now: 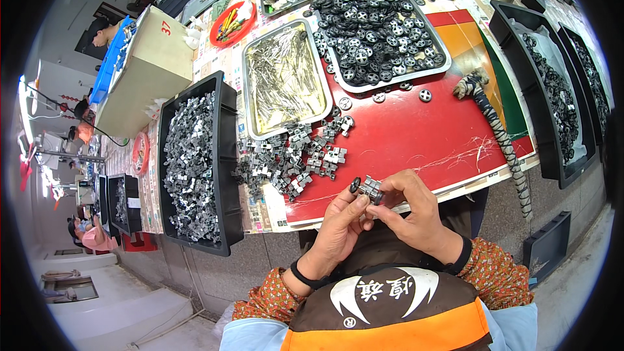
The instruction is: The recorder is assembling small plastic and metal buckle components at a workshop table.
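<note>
Near the front edge of the red mat (403, 130), I hold a small grey plastic toy chassis (371, 186) up between both hands. A black wheel (355, 185) shows at its left end, and another dark wheel is partly hidden by the fingers at its right. My left hand (341, 224) pinches the chassis from the left with thumb and fingers. From the right, my right hand (416, 211) closes its thumb and forefinger on it. Loose grey chassis pieces (292, 156) lie heaped just beyond my left hand.
A metal tray of thin metal pins (286, 68) and a tray heaped with black wheels (377, 32) stand farther back. Left is a black bin of grey parts (195, 162). Rightward lie a tape-wrapped stick (497, 123) and black wheel bins (552, 97). Other people work at far left.
</note>
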Demonstrator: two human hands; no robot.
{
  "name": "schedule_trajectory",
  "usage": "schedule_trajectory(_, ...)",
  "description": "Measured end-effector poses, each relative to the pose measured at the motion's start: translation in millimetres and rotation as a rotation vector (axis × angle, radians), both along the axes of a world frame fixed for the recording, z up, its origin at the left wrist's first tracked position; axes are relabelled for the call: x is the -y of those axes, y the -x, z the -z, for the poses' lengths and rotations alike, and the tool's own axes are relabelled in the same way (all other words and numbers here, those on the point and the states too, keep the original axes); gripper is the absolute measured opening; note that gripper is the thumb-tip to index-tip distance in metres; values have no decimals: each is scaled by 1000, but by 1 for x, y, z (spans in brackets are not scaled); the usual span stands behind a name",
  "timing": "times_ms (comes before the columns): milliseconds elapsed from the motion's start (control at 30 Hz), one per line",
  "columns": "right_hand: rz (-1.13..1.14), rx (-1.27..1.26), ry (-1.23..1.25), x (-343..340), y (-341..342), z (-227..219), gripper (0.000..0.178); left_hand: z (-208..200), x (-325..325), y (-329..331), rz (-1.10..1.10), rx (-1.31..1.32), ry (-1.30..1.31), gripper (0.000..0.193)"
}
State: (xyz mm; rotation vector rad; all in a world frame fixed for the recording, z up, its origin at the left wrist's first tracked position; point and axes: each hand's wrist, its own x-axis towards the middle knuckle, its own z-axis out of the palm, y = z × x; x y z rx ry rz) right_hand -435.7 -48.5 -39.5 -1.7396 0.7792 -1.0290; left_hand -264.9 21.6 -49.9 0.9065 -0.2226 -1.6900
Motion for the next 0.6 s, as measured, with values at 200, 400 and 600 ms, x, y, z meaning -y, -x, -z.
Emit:
schedule_trajectory(200, -10, -59, -11, 4, 3, 0, 36, 3, 3, 1, -7, 67, 28, 25)
schedule_trajectory(400, 75, -437, 144, 33, 32, -2, 38, 15, 22, -7, -91, 1398, 359, 14)
schedule_trajectory(600, 440, -943, 500, 84, 110, -3, 46, 26, 33, -4, -113, 1577, 444, 19)
